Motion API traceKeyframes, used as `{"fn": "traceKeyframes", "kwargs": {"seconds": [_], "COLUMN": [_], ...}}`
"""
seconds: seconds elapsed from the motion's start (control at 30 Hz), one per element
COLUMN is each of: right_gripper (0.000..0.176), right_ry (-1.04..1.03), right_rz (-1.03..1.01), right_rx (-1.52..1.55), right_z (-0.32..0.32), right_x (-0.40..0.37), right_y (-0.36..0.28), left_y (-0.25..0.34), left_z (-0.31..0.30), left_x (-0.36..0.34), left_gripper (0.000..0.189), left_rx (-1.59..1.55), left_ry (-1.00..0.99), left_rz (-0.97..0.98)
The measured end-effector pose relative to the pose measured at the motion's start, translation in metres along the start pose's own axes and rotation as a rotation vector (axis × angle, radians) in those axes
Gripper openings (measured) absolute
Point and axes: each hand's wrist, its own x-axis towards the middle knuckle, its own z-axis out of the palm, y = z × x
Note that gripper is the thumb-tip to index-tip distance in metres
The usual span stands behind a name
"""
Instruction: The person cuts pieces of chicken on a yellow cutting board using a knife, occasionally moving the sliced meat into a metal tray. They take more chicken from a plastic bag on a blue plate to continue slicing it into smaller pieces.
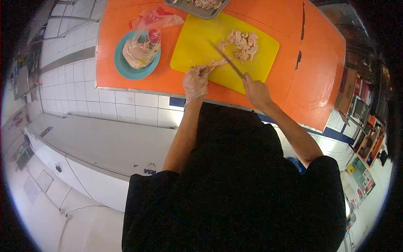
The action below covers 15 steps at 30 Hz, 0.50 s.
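My left hand (195,84), in a clear plastic glove, is closed on a strip of raw meat (215,64) at the near left edge of the yellow cutting board (191,40). The strip stretches out over the board toward the blade. In my bare right hand (256,90) is the handle of a knife (230,63), its blade slanting up and left across the strip's far end. Cut pieces of meat (244,44) lie heaped on the board's right half, beyond the blade.
Left of the board stands a teal bowl (121,69) holding a plastic bag of meat (137,54). A metal tray (203,12) with more meat sits at the table's far side. The orange table (289,88) ends in a metal-trimmed near edge; a white chest (100,140) stands below left.
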Motion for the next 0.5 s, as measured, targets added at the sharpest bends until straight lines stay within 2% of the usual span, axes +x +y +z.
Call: {"fn": "traceKeyframes", "kwargs": {"seconds": [0.07, 0.2, 0.27, 0.33, 0.4, 0.43, 0.5], "right_gripper": [0.025, 0.026, 0.027, 0.027, 0.027, 0.028, 0.029], "right_ry": [-0.094, -0.072, -0.002, 0.063, 0.14, 0.093, 0.051], "right_rz": [-0.078, -0.04, 0.043, 0.025, 0.006, 0.048, 0.088], "right_rx": [-0.003, -0.129, -0.081, -0.069, -0.062, -0.038, -0.01], "right_z": [-0.002, 0.013, 0.006, 0.003, -0.006, -0.012, -0.014], "right_x": [-0.009, -0.008, -0.007, -0.015, -0.021, -0.024, -0.025], "right_y": [-0.01, 0.025, 0.04, 0.041, 0.039, 0.031, 0.021], "left_y": [0.008, 0.003, -0.004, 0.007, 0.021, 0.018, 0.018], "left_z": [-0.005, -0.004, -0.002, -0.008, -0.015, -0.007, 0.009], "left_x": [-0.004, -0.006, -0.007, -0.004, 0.003, 0.006, 0.011], "left_gripper": [0.022, 0.015, 0.016, 0.016, 0.017, 0.017, 0.017], "left_rx": [-0.025, 0.019, 0.059, 0.095, 0.103, 0.102, 0.157], "left_ry": [-0.014, -0.049, -0.042, -0.043, -0.212, -0.209, 0.018], "left_rz": [-0.012, -0.053, -0.042, -0.021, -0.138, -0.124, 0.252]}}
